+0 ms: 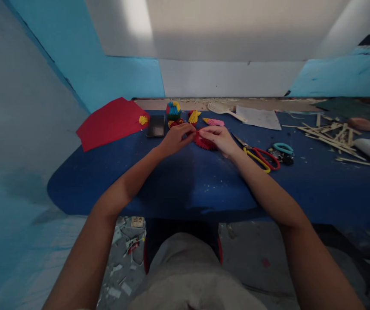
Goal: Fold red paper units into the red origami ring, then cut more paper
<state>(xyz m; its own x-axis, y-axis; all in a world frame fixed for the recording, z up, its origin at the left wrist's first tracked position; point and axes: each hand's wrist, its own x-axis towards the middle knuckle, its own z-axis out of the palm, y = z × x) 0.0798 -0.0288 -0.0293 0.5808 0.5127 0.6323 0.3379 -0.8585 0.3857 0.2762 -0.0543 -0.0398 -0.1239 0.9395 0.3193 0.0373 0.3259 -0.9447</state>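
Head view: right hand holds red piece, left hand seemingly touching.

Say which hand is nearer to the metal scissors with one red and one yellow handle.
Right. The right hand is just left of the scissors; the left hand is farther left, across the ridged red piece.

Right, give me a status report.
Left hand at red ridged piece. Right hand pinching it. Scissors lie to the right, out of the way.

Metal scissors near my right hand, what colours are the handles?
Red handle and yellow handle, seen in the head view.
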